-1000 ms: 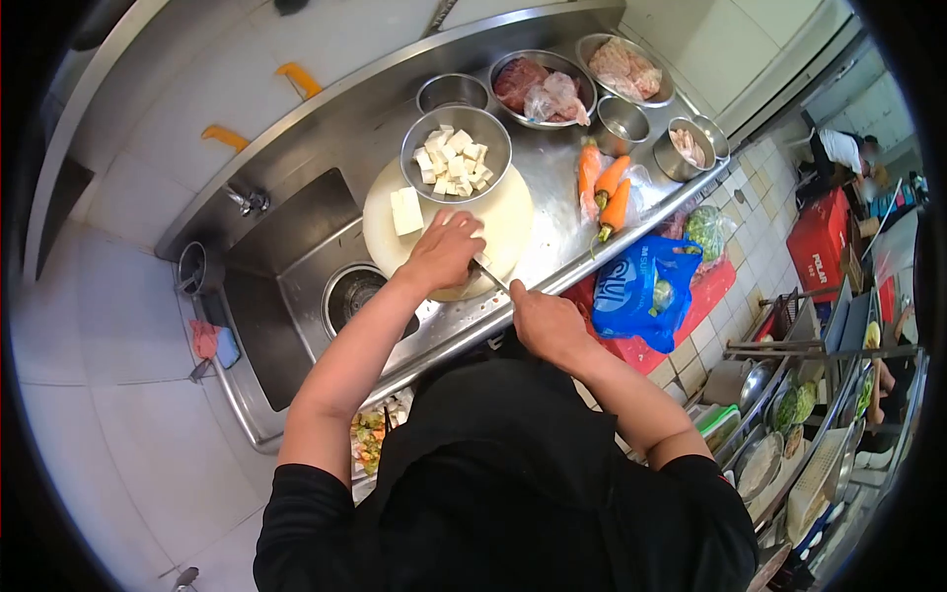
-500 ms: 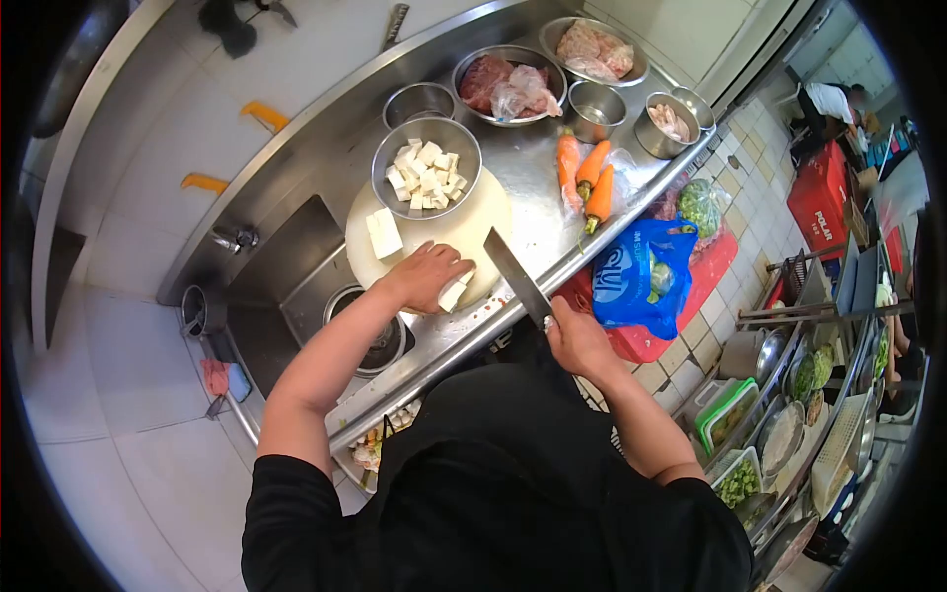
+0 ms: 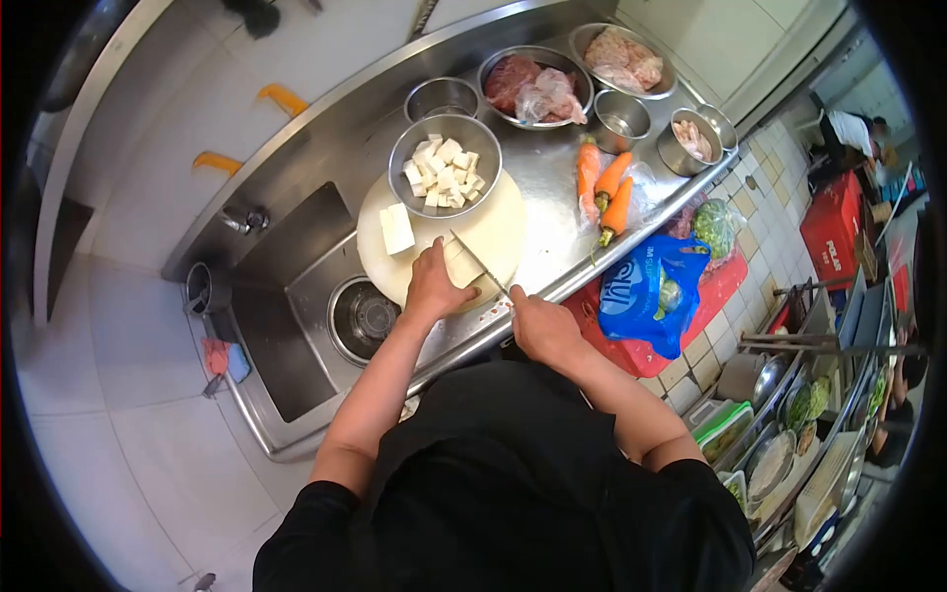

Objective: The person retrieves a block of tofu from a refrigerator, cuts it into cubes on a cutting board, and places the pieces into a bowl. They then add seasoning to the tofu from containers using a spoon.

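Note:
My right hand [image 3: 546,328] is closed around the handle of a kitchen knife [image 3: 477,259], its blade slanting over the round cutting board [image 3: 505,229]. Beside the blade, my left hand [image 3: 432,286] rests with fingers and thumb around a white block [image 3: 460,266], partly hidden, that looks like tofu or fresh cheese. Another white block [image 3: 398,229] stands on the board's left part. At the board's far edge, a steel bowl [image 3: 398,168] holds several white cubes [image 3: 446,172] of the same stuff.
A sink [image 3: 286,365] lies to the left. Behind and right are bowls of raw meat [image 3: 523,87], a small steel pot [image 3: 621,120] and carrots [image 3: 614,183]. A blue bag [image 3: 641,296] sits on a red surface by the counter edge. Shelves [image 3: 789,444] of food stand at right.
My right hand has brought the knife left, from beside the board to over it, next to the white block. My left hand has shifted its hold on the block. The view has moved slightly.

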`<state>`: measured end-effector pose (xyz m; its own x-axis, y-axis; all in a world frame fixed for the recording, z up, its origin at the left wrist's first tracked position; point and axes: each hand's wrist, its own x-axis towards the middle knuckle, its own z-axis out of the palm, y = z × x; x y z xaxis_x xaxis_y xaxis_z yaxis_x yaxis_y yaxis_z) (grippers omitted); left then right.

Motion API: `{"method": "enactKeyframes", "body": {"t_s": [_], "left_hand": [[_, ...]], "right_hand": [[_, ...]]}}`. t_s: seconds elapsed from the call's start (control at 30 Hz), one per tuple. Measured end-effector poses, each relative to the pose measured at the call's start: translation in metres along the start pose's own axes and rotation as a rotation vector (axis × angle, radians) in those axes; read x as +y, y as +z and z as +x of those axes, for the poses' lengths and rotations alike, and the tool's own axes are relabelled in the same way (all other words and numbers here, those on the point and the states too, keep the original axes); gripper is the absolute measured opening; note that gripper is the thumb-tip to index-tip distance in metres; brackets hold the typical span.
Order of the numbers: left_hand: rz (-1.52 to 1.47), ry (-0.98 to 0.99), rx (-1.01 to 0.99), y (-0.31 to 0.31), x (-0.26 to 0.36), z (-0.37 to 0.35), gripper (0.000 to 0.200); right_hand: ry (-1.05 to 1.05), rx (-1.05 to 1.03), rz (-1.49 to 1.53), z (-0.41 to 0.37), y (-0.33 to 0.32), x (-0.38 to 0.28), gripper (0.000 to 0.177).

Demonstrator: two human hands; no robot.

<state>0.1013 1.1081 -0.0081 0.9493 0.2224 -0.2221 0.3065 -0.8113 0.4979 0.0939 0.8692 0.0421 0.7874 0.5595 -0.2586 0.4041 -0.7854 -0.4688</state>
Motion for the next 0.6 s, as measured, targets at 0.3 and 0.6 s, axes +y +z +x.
{"method": "enactKeyframes", "body": {"t_s": [0.3,0.6], "left_hand": [[-0.325,0.366,0.157,0.014,-0.057,-0.009,0.084],[-0.354,0.281,0.131,0.012,-0.058,-0.016,0.063]], "right_hand": [[-0.046,0.059,0.037,-0.016,-0.031,-0.018,0.021],[-0.076,-0.003,0.066,0.005,-0.005,-0.049,0.019]]}}
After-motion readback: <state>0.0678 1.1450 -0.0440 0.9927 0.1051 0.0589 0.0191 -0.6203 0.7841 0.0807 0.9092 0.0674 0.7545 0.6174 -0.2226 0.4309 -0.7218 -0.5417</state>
